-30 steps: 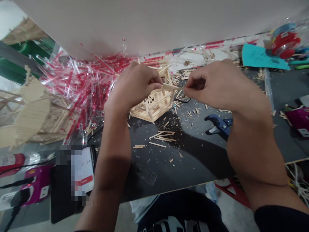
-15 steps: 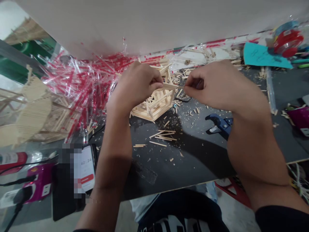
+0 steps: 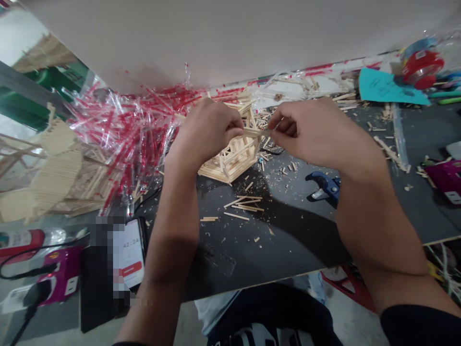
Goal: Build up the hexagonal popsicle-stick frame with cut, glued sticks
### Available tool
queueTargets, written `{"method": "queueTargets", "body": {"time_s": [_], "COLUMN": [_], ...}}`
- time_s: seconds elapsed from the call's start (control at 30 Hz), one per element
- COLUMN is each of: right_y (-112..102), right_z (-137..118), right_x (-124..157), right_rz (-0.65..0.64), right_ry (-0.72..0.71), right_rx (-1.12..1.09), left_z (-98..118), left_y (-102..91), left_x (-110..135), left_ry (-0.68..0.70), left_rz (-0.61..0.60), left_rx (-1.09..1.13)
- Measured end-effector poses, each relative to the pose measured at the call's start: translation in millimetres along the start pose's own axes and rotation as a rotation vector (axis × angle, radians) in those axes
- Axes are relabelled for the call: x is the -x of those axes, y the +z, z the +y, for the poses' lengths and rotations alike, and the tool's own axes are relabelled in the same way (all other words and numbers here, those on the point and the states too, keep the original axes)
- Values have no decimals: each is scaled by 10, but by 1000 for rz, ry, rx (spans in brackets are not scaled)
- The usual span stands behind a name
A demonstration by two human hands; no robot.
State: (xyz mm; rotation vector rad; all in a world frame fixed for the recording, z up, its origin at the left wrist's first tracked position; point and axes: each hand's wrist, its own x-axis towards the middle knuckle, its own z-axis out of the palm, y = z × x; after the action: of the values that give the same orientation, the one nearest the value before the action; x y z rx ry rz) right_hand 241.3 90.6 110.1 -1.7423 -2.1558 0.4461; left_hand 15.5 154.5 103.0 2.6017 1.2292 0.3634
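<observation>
My left hand [image 3: 209,127] is closed in a pinch on a thin wooden stick [image 3: 253,131], held above a frame built of wooden sticks [image 3: 237,161]. My right hand [image 3: 309,127] also pinches, its fingertips meeting the stick's right end. A small thin piece seems to be between those fingertips, too small to name. Part of the stick frame is hidden behind my left hand and wrist. Several loose cut sticks [image 3: 248,204] lie on the dark table in front of it. To the right, partly behind my right forearm, is a blue-handled cutter [image 3: 326,185].
Red and clear plastic wrappers [image 3: 133,125] are heaped at the left, beside another stick structure [image 3: 59,173]. A phone [image 3: 127,252] and a purple power block [image 3: 63,276] sit front left. A red tape dispenser [image 3: 423,67] and blue paper [image 3: 389,86] lie back right. Wood scraps litter the dark tabletop [image 3: 266,259].
My right hand has moved slightly left, closing the gap to the stick's end. The left hand keeps its pinch. The whole view has shifted a little.
</observation>
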Motion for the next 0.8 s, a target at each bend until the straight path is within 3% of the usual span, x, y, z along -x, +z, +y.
{"method": "queueTargets", "body": {"time_s": [0.37,0.8], "right_y": [4,11], "right_z": [-15,-37], "right_x": [13,11], "right_rz": [-1,14], "right_ry": [-31,-41], "right_rx": [-6,20], "left_z": [-131,-96], "left_y": [66,52], "left_x": [-15,-10], "left_ry": [36,43], "left_rz": [39,54], "left_rx": [62,39]}}
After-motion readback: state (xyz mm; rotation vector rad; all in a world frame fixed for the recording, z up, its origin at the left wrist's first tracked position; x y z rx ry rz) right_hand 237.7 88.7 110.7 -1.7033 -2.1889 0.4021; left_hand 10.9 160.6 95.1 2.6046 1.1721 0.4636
